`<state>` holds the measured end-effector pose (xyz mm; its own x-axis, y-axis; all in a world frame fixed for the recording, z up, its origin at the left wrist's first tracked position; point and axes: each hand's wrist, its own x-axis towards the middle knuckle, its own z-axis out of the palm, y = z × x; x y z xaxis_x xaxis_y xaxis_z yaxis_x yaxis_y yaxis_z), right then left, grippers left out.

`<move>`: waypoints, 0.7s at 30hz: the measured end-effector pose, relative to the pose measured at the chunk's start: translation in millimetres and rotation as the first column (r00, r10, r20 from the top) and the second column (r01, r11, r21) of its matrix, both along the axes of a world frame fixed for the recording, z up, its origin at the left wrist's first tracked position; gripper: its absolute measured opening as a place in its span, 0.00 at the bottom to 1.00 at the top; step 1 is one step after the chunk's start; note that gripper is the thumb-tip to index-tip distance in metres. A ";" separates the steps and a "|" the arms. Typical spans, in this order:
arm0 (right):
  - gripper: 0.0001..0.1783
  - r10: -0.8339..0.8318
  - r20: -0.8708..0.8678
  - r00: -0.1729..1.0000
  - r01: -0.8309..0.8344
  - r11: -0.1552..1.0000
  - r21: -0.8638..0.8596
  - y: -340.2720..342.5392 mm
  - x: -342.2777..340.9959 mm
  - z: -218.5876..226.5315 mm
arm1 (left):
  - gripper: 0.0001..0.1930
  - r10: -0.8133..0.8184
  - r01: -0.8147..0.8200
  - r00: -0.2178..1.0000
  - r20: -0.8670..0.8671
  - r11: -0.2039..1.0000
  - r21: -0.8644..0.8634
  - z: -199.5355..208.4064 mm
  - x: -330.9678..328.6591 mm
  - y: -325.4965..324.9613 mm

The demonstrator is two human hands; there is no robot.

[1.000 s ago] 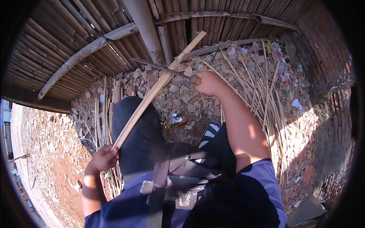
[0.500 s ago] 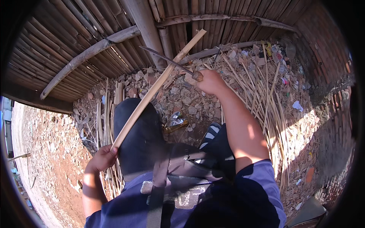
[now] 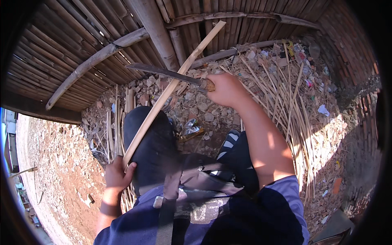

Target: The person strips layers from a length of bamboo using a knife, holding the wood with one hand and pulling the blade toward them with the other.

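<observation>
A long pale bamboo strip (image 3: pixel 157 107) slants from lower left to upper right, passing over my dark-clad left knee. Its lower end is gripped by my left hand (image 3: pixel 119 173), the thumb pressed along one side. My right hand (image 3: pixel 224 89) is closed round the short wooden handle of a machete (image 3: pixel 165 72). The long dark blade points left and crosses the strip above the knee. Blade and strip appear to touch, but how deep the edge sits cannot be made out.
Thin split strips (image 3: pixel 296 118) lie heaped on the right, with more strips (image 3: pixel 115 130) beside my left leg. A bamboo-slat wall (image 3: pixel 94 24) with poles rises ahead, and a brick wall (image 3: pixel 359 61) stands at right. Rubble and a shiny wrapper (image 3: pixel 192 128) cover the ground.
The machete has moved down and left along the strip, its blade now lying flatter across it. My left hand has shifted slightly right, still holding the strip's lower end.
</observation>
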<state>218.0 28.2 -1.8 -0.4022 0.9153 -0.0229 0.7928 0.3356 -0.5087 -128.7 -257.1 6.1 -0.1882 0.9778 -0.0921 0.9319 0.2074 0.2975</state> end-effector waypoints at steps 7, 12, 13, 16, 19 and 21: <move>0.17 0.273 0.112 0.955 -0.281 0.958 0.061 -14.9 -17.9 -3.1 | 0.24 0.015 0.006 0.983 0.180 0.993 -0.120 -4.5 -7.8 2.1; 0.18 0.038 -0.141 0.989 -0.070 0.972 -0.222 9.7 -2.7 -19.2 | 0.24 -0.037 0.097 0.951 0.306 0.978 -0.183 8.8 -7.9 19.0; 0.19 0.034 -0.036 0.999 -0.040 0.979 -0.201 8.2 -5.5 -17.7 | 0.24 -0.036 0.095 0.951 0.306 0.979 -0.181 9.6 -9.7 18.4; 0.17 0.074 0.104 0.992 -0.065 0.994 -0.088 -7.8 -15.9 -9.8 | 0.24 -0.051 0.107 0.966 0.255 0.971 -0.212 8.6 -14.0 16.9; 0.15 0.180 0.151 0.972 -0.181 0.983 -0.009 -17.8 -22.7 5.7 | 0.23 0.011 0.055 0.955 0.295 0.975 -0.216 4.6 -15.2 14.4; 0.15 0.231 0.170 0.958 -0.232 0.973 -0.018 -11.4 -18.6 -1.0 | 0.22 0.025 0.045 0.950 0.311 0.976 -0.214 -6.2 -17.1 10.6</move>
<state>199.4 16.8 -2.7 -0.5934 0.7977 -0.1076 0.7679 0.5210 -0.3728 -145.8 -246.5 -0.1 -0.1067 0.9294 -0.3532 0.8028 0.2901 0.5209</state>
